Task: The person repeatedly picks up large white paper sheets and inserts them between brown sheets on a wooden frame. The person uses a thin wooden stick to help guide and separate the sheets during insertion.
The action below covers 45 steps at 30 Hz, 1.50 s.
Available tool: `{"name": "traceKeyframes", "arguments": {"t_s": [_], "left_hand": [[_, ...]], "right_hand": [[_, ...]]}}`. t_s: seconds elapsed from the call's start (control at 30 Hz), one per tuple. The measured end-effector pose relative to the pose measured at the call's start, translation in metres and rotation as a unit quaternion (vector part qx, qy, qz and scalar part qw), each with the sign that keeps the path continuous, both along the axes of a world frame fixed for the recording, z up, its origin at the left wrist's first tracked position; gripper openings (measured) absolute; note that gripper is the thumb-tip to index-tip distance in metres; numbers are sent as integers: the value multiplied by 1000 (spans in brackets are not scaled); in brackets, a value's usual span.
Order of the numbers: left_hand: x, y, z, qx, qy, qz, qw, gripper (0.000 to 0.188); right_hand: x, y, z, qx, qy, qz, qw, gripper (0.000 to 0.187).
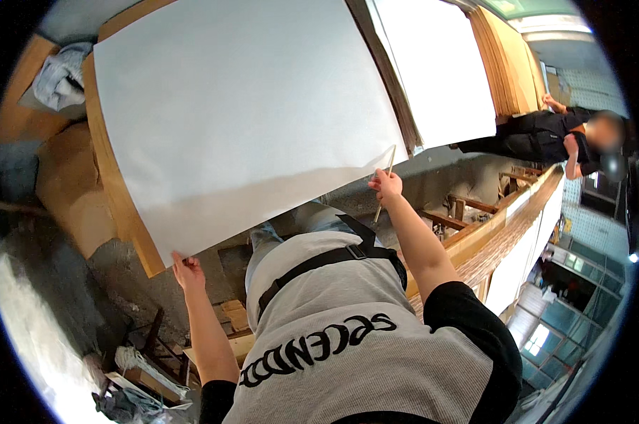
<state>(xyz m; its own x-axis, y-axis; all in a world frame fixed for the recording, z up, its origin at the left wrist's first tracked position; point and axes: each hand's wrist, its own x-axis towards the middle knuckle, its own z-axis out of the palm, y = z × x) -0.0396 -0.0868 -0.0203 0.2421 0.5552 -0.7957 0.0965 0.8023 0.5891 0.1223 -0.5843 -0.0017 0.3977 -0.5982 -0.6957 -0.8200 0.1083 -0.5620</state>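
Note:
A large white sheet (256,106) lies flat in front of me, with its near edge slanting up to the right. At its near left corner is my left hand (189,272), thumb and fingers closed on the sheet's edge. My right hand (387,186) is by the near right corner, fingers closed round a thin pale stick (392,157). One end of the stick reaches over the sheet's corner, and the other points down toward my waist. Brown board (125,205) shows from under the sheet along its left side.
A second white sheet (439,71) lies right of a dark gap, beside stacked brown boards (499,60). Another person (545,138) in dark clothes stands at far right. A long wooden bench (503,226) runs along my right. Cardboard (72,187) and a grey cloth (61,76) are at left.

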Motion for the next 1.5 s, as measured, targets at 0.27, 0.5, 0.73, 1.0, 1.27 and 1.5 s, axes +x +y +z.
{"name": "traceKeyframes", "arguments": {"t_s": [0.27,0.5,0.73,1.0,1.27,1.5], "left_hand": [[-7,9,-7,7,17,-7,1000,21],[-7,12,-4,-10,13,-43,999,24],[-8,15,-2,0,53,-65,996,26],[-19,28,-14,-53,31,-38,997,23],[-5,20,-4,-109,8,-34,993,24],[22,-8,8,-147,35,-148,977,27]], "right_hand": [[-17,23,-5,51,7,101,994,28],[-13,25,-3,-5,5,160,987,27],[-21,16,-17,41,-25,119,992,24],[-19,31,0,109,-12,77,991,21],[-18,34,-3,81,-23,115,990,23],[-28,36,-15,142,-66,31,987,28]]}}
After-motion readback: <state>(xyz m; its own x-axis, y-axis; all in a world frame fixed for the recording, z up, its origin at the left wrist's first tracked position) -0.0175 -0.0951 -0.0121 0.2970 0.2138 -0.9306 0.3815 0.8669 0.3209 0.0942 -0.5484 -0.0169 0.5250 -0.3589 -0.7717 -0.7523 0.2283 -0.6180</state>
